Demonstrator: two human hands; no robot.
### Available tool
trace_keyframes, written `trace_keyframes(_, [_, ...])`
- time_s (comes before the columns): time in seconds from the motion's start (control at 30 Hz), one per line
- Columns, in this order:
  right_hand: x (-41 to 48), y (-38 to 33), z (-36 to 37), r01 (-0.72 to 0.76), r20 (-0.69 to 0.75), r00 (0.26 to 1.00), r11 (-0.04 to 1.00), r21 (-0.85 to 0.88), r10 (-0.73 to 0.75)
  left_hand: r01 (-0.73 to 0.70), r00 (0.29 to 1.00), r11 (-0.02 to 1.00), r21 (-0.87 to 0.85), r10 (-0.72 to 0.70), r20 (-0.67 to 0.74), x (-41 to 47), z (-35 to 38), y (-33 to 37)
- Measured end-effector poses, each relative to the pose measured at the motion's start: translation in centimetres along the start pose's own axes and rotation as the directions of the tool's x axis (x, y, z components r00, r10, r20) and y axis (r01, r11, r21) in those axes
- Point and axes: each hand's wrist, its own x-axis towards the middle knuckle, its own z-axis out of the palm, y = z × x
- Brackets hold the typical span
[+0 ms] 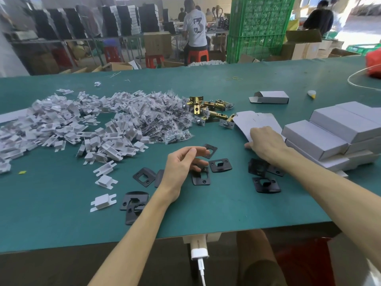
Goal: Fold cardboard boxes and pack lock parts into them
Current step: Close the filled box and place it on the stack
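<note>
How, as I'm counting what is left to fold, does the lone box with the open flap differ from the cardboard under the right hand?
The lone box is folded into shape, one end flap open; the box blanks lie flat, unfolded. The lone box sits by itself, untouched, farther back; the box blanks form a fanned pile under the right hand. Both are pale grey card.
</note>
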Motion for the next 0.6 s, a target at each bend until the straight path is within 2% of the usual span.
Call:
trace_keyframes(0.2, [-0.8,-0.2,-1.5,-0.056,-0.032,0.998,0.985,0.161,0.062,0.006,1.000,1.000,-0.015,-0.006,-0.008,-0.2,0.0,0.1])
trace_keyframes(0.3, [-1.7,-0.6,-2.2,-0.002,-0.203,0.978,0.965,0.261,0.057,0.004,1.000,0.999,-0.033,-0.004,-0.018,-0.3,-0.1,0.2])
trace_keyframes(0.4, [-2.7,-1.1,-2.7,0.043,-0.406,0.912,0.975,0.217,0.050,0.007,0.999,0.997,-0.080,-0.010,-0.036,-0.2,-0.1,0.0])
trace_keyframes(0.43, [-2.9,-1.3,-2.8,0.065,-0.450,0.891,0.966,0.251,0.057,0.008,0.999,0.996,-0.092,-0.012,-0.040,-0.1,-0.1,0.0])
trace_keyframes(0.5, [-3.4,-2.2,-3.2,0.138,-0.471,0.874,0.870,0.473,0.117,0.006,0.999,0.993,-0.122,-0.012,-0.047,0.0,-0.1,-0.2])
trace_keyframes(0.6, [-4.3,-4.0,-3.4,0.172,-0.334,0.926,0.594,0.786,0.174,0.013,0.999,0.971,-0.238,-0.022,-0.038,0.0,-0.4,-0.2])
